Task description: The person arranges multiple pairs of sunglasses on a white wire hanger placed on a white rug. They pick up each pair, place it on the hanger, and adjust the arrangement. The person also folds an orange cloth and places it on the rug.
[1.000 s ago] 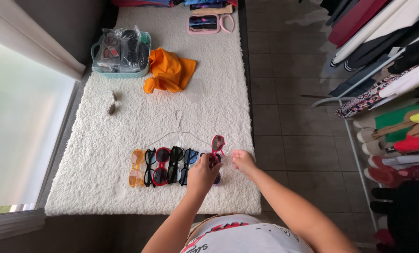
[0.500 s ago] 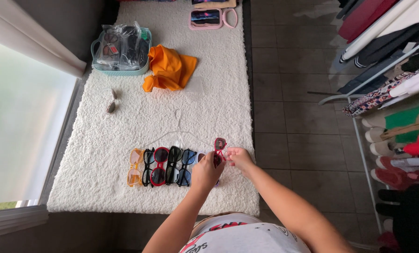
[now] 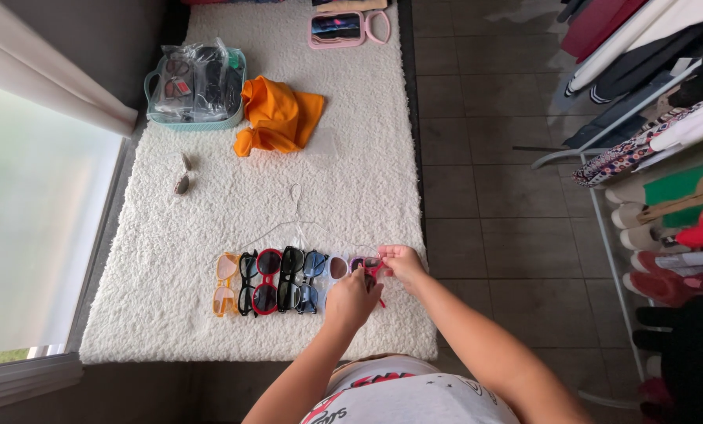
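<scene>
Left hand: the left hand (image 3: pixel 350 300) is closed on the near end of the red sunglasses (image 3: pixel 372 271); its fingers hide part of the frame.
Right hand: the right hand (image 3: pixel 402 263) pinches the far end of the same pair.
Red sunglasses: held at the right end of a row of sunglasses (image 3: pixel 269 281), near the front edge of the white shaggy rug (image 3: pixel 210 204); the lenses are hard to make out.
Row: about six pairs lie side by side, orange at the left end.
Far end of the rug: an orange cloth (image 3: pixel 277 116), and a teal basket (image 3: pixel 197 83) whose contents blur under clear plastic.
Left edge: a lone pair of sunglasses (image 3: pixel 183 174), too small to detail.
Right: a clothes rack (image 3: pixel 658 157), cut off by the frame.
</scene>
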